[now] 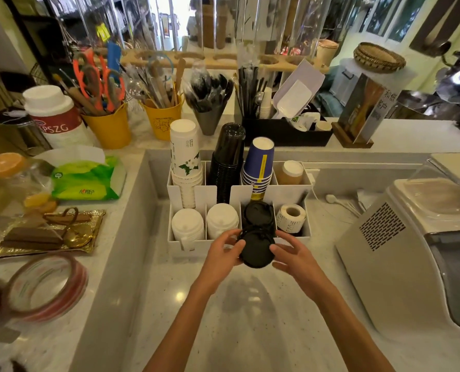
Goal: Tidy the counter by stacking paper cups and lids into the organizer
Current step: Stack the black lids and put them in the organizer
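A white organizer (212,193) stands on the counter ahead. Its back row holds a stack of white flowered cups (184,157), a stack of black cups (227,162), a stack of blue cups (258,167) and a brown cup (290,173). The front row holds two stacks of white lids (188,225) (221,220), black lids (257,214) and a label roll (290,217). My left hand (225,251) and my right hand (293,255) grip a stack of black lids (255,249) from both sides, at the front edge of the black-lid compartment.
A white machine (411,251) stands at the right. On the raised ledge to the left lie a green tissue pack (88,178), a gold tray (43,234) and tape rolls (43,285). Yellow utensil buckets (108,127) and a black caddy (285,132) stand behind the organizer.
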